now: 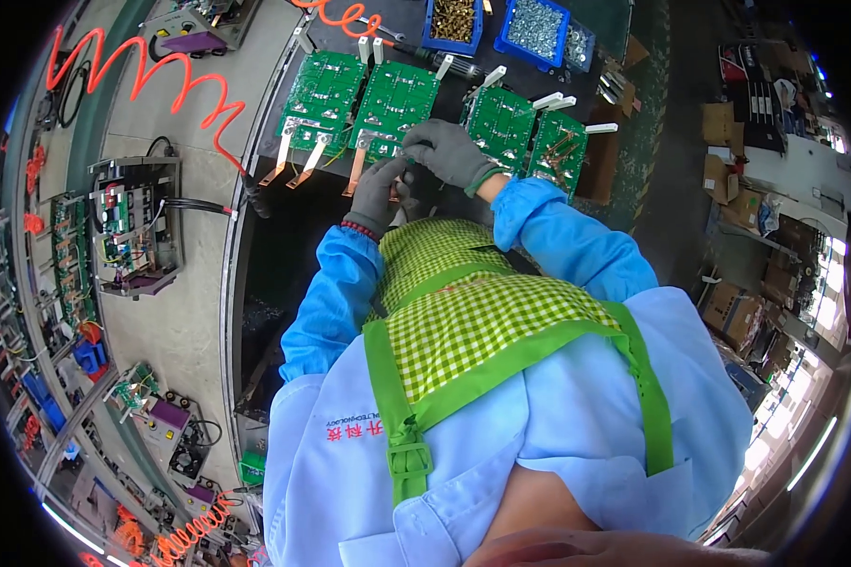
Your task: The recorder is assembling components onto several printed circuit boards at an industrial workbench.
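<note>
Four-sided green circuit boards stand in a row on the dark bench: one at the left [321, 90], a second [397, 94] in front of my hands, a third [498, 125] and a fourth [550, 151] at the right. My right hand [451, 154], in a grey glove, is over the near right corner of the second board, fingers bent together. My left hand [378, 196], also gloved, is closed just off that board's near edge, beside a copper strip [356, 168]. Whatever either hand's fingertips hold is hidden. Two more copper strips, one of them bent [280, 161], jut from the left board.
At the back stand a blue bin of brass-coloured fasteners [452, 21] and a blue bin of silver ones [534, 30]. A power screwdriver [459, 66] lies behind the boards. White posts [494, 76] stick up from the boards. An orange coiled hose [175, 80] hangs at the left.
</note>
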{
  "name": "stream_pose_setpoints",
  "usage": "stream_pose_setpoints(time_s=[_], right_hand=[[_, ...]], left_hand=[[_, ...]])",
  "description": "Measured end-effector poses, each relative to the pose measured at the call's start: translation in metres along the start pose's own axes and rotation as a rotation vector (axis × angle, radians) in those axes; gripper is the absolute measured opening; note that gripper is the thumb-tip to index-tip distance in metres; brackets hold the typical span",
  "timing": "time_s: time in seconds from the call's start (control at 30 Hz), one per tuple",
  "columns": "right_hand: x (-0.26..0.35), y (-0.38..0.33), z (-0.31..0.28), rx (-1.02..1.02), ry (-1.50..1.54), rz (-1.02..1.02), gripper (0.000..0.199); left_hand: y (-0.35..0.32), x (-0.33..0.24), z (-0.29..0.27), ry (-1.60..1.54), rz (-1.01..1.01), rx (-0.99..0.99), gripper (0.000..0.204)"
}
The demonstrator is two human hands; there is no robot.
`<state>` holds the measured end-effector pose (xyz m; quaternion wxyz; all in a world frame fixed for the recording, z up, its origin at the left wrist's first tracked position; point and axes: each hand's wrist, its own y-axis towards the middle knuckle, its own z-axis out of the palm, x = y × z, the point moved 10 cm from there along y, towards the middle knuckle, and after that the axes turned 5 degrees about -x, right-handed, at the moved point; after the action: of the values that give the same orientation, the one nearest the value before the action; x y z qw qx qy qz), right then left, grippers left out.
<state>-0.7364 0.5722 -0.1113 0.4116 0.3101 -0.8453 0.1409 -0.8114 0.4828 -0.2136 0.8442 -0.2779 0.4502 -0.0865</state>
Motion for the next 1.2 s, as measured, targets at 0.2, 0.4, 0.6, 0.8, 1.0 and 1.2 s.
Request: stream_pose_setpoints(time_s=[0.2,0.4,0.6,0.8,1.0,1.2], right_hand=[[-0.01,-0.002,0.009,0.066,0.109,0.205,0.019],[-0.025,-0.003,0.019,0.125,0.14,0.339,0.019],[-0.001,-0.005,0.019,0.043,-0.139,0.07,0.016],[0.006,-0.003,0.02,-0.04,-0.16,-0.033,0.017],[0.002,0.001,0.024,-0.036,-0.164,0.002,0.017],[0.007,0.002,0.032,0.11,-0.382,-0.015,0.017]], left_hand=[[0.003,0.009,0.001,-0.207,-0.174,-0.097,0.021],[0.002,0.001,0.001,-0.085,-0.047,-0.002,0.019],[0.005,0.015,-0.002,-0.154,-0.135,0.02,0.026],[0.005,0.008,-0.001,0.074,0.01,0.049,0.016],[0.006,0.011,-0.005,0.023,-0.046,-0.017,0.019],[-0.003,0.007,0.002,-0.204,-0.139,-0.047,0.013]])
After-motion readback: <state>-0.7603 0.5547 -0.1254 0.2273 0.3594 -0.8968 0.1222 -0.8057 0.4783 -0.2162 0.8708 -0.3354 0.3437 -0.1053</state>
